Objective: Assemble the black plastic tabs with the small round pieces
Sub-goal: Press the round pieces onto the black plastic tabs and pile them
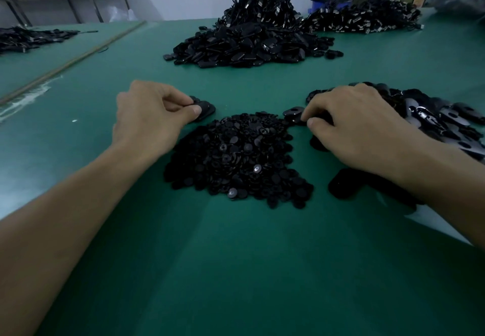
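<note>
My left hand (152, 115) pinches a black tab (206, 108) between thumb and fingers, just beyond the heap of round pieces (236, 157); my right hand (351, 131) curls its fingers on a second tab (294, 113). Reaching in carelessly could scatter that heap across the worktop (236, 270).

We see a green-covered worktable (236, 270): small round black plastic pieces (236, 157) heaped near centre, flat black plastic tabs (446, 123) piled right, a tall black heap (252, 39) far centre, lower black heaps (367, 18) far right and far left.
</note>
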